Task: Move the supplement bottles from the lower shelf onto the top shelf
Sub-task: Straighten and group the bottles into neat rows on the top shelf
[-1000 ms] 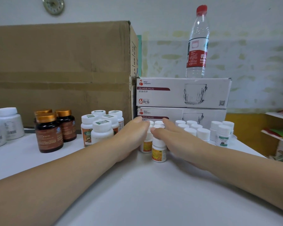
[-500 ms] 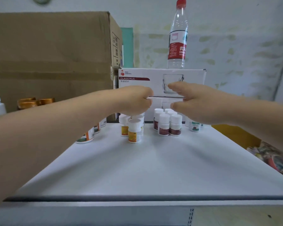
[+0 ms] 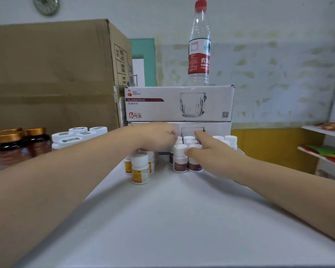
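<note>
Both hands are working at the bottle clusters in the centre of the frame, on the white top shelf [image 3: 172, 219]. Your left hand [image 3: 157, 139] is hovering with fingers curled tight, knuckles up, right over the orange-label bottles [image 3: 140, 169]. Their rear caps are hidden under it, so I can't tell if it's gripping one. Your right hand [image 3: 209, 151] is lying loosely spread on the maroon-label bottles [image 3: 180, 161], just right of the orange ones. Its thumb is touching a front cap, its index finger is reaching over the back row, and nothing is being lifted. More white bottles [image 3: 230, 141] are showing just behind that hand. Two stacked glass mug boxes [image 3: 179, 103] are sitting directly behind both clusters, with a red-capped water bottle [image 3: 199, 45] standing upright on the top box. A big cardboard box [image 3: 50, 74] is filling the upper left. In front of it, at the left edge, are amber jars [image 3: 10, 149] with gold lids, and just right of them larger white-lidded bottles [image 3: 74, 138]. Side shelves [image 3: 325, 151] are showing at the right edge.
</note>
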Demonstrator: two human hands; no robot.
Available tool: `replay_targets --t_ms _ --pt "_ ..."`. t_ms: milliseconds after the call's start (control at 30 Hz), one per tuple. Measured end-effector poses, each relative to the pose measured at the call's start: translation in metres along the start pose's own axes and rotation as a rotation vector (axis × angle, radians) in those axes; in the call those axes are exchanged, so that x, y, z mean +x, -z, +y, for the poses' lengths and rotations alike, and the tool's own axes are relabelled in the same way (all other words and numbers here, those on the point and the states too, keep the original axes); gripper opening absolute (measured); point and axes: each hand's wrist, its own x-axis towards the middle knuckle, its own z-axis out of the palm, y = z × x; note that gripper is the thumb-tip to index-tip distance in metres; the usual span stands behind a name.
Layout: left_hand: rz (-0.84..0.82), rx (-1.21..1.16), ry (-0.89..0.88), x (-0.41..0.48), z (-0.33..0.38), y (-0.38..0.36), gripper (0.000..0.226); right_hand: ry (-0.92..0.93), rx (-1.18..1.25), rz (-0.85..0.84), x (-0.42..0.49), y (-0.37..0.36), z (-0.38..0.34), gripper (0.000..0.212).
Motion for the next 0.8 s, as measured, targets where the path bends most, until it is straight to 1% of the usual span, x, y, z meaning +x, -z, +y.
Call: replay_targets --t_ms 100,167,200,233,267,300,367,433,500,600,700,800 --pt "-0.001 -0.019 -0.012 0.005 -0.006 -0.005 0.033 -0.036 0.153 -0.004 0.009 -0.004 0.004 0.022" --pt "0.017 -0.026 -0.028 0.008 -0.009 -0.007 0.034 -0.047 0.269 -0.001 0.015 -0.005 0.006 0.014" --pt "0.023 -0.033 -0.038 0.008 -0.010 -0.008 0.034 -0.054 0.300 -0.003 0.017 -0.004 0.007 0.015" --pt "0.029 -0.042 -0.047 0.009 -0.011 -0.009 0.035 -0.062 0.302 -0.003 0.018 -0.004 0.008 0.024" --pt "0.033 -0.050 -0.054 0.009 -0.012 -0.010 0.035 -0.067 0.283 -0.002 0.020 -0.005 0.009 0.023" --pt "0.039 -0.061 -0.059 0.010 -0.013 -0.011 0.034 -0.064 0.253 0.006 0.020 -0.006 0.009 0.018" --pt "0.048 -0.096 -0.060 0.009 -0.013 -0.014 0.033 -0.072 0.224 -0.008 0.020 -0.007 0.009 0.014" --pt "0.058 -0.121 -0.073 0.009 -0.014 -0.015 0.033 -0.070 0.237 -0.026 0.020 -0.008 0.011 0.028" --pt "0.062 -0.141 -0.080 0.009 -0.014 -0.015 0.033 -0.053 0.245 -0.030 0.021 -0.009 0.012 0.034" --pt "0.068 -0.157 -0.084 0.008 -0.015 -0.016 0.033 -0.042 0.234 -0.035 0.020 -0.010 0.014 0.030" --pt "0.071 -0.159 -0.096 0.009 -0.016 -0.016 0.034 -0.034 0.208 -0.021 0.019 -0.011 0.014 0.021" --pt "0.067 -0.161 -0.105 0.011 -0.018 -0.017 0.034 -0.049 0.206 -0.009 0.016 -0.009 0.011 0.022"
